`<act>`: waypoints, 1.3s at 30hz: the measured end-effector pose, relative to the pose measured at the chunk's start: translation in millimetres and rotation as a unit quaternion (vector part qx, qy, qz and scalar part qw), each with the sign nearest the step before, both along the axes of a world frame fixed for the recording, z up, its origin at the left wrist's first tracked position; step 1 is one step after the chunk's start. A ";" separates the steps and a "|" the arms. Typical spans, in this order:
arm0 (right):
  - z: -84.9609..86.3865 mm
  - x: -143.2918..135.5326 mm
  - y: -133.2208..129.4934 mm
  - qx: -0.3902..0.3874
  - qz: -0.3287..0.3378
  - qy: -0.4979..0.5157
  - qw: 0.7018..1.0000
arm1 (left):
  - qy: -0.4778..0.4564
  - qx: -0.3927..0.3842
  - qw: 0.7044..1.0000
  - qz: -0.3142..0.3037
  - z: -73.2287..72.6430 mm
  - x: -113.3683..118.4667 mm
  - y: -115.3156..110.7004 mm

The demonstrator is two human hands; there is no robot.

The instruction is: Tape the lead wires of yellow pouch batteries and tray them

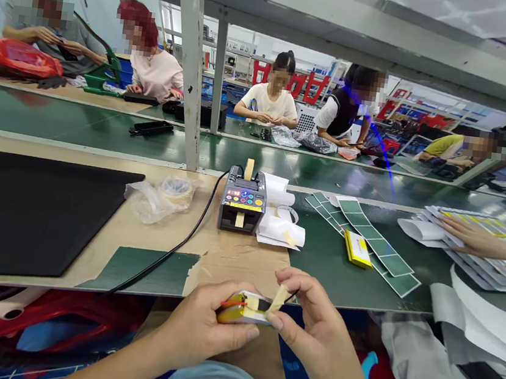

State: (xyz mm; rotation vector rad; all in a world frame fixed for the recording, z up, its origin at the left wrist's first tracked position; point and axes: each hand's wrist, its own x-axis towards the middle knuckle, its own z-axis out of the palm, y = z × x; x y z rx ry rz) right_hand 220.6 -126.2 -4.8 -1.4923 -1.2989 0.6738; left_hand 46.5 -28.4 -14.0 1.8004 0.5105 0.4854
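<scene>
Just in front of my body, at the table's near edge, my left hand [202, 321] is closed around a yellow-and-white battery pack [235, 315] with red wires at its end. A short strip of pale tape [278, 298] is pinched between the thumb and fingers of my right hand [321, 330]. Its lower end meets the end of the pack, where another piece of tape lies. A dark wire shows beside the right fingertips. Beyond my hands stands an electric tape dispenser [242, 203], with a tape piece sticking out of its front slot.
Yellow-and-white batteries [357, 250] lie by green label strips [376, 238]. A co-worker's hand [473, 235] rests on stacked trays [487, 267] at right. To the left are a black mat [38, 212], a bagged tape roll [174, 189] and a black cable [176, 245]. Several people sit opposite, behind a metal frame.
</scene>
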 end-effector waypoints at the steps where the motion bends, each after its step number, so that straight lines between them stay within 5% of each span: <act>1: -0.3 0.5 -0.8 -0.001 -0.007 0.008 1.000 | -0.003 0.058 0.998 -0.004 -0.5 -1.2 1.1; 6: 6.4 5.0 -2.7 0.045 0.068 -0.031 0.996 | -0.052 0.226 0.973 -0.022 -4.1 -2.1 4.9; 10: 19.4 9.5 -0.5 0.103 0.129 -0.094 0.982 | -0.038 0.219 0.974 -0.036 -1.7 1.7 5.8; 19: 23.2 5.5 -3.8 0.146 0.107 -0.123 0.976 | -0.037 0.217 0.975 -0.038 -1.5 4.6 4.7; 24: 18.1 3.1 -10.0 0.116 -0.070 -0.237 0.962 | -0.035 0.020 0.999 -0.013 3.7 5.3 4.3; 26: 16.8 2.8 -12.2 0.177 -0.145 -0.283 0.931 | -0.044 -0.038 0.998 0.023 0.9 5.6 4.1; 29: 17.7 0.9 -12.5 0.286 -0.145 -0.350 0.880 | -0.043 -0.048 0.997 0.051 -3.7 6.2 3.9; 34: 18.4 -3.1 -5.9 0.294 -0.086 -0.415 0.857 | -0.039 0.061 0.997 0.040 -5.8 5.9 4.0; 39: 23.0 -2.2 -1.6 0.278 -0.047 -0.392 0.876 | -0.071 0.207 0.975 0.042 -13.5 5.6 7.9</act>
